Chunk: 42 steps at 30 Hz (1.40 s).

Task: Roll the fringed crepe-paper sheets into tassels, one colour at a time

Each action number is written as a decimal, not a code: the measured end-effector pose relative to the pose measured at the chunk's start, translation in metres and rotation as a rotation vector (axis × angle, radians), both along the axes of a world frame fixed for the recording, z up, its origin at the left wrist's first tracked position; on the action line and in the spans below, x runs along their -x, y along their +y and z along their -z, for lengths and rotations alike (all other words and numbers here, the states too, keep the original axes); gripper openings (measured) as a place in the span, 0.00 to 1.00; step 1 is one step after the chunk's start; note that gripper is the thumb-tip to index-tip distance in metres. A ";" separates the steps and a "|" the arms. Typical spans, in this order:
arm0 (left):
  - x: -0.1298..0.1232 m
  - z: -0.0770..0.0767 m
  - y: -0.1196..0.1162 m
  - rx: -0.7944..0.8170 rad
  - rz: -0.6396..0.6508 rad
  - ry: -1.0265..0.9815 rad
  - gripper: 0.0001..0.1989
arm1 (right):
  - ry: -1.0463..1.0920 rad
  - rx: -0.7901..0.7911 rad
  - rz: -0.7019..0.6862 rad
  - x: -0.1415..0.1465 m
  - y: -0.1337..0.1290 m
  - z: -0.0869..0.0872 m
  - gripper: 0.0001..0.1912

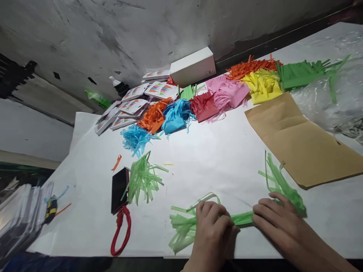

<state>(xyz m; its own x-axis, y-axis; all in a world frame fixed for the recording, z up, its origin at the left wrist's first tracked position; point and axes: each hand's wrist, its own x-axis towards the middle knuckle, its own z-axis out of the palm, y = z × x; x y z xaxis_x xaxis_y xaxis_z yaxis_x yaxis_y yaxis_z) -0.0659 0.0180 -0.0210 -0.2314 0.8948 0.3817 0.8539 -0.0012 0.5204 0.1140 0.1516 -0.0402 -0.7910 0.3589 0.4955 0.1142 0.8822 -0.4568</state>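
A green fringed tissue-paper tassel lies along the table's front, its middle twisted into a narrow band. My left hand is closed around the band near the left fringe, which fans out flat on the table. Curled over the band's right part is my right hand, and fringe strips stick up beyond its fingers. The fingertips of both hands are partly hidden. To the left, another light green tassel rests against a dark phone with a red wrist strap.
Fringed paper bundles line the back: blue, red, pink, yellow, green. Printed packets and a white box stand by the wall. A brown paper sheet and clear plastic lie right.
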 end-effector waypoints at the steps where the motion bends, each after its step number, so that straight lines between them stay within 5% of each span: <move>1: 0.001 -0.001 -0.003 0.031 0.004 -0.024 0.10 | 0.014 0.013 0.029 -0.006 0.002 0.000 0.19; 12: -0.015 0.002 0.005 0.199 -0.200 0.059 0.07 | -0.017 -0.009 0.406 -0.005 0.003 -0.006 0.15; 20: -0.013 -0.003 0.004 0.161 -0.177 0.022 0.08 | 0.026 -0.071 0.060 -0.002 -0.008 0.000 0.19; 26: -0.011 0.000 0.006 -0.050 -0.014 0.133 0.10 | -0.012 -0.013 0.052 0.006 -0.007 0.001 0.13; 31: -0.012 0.004 0.011 -0.087 0.011 0.059 0.11 | 0.018 -0.017 -0.019 0.012 -0.009 -0.006 0.19; 42: -0.021 -0.007 0.011 0.133 -0.069 -0.021 0.10 | -0.045 -0.037 0.197 -0.016 0.007 0.000 0.15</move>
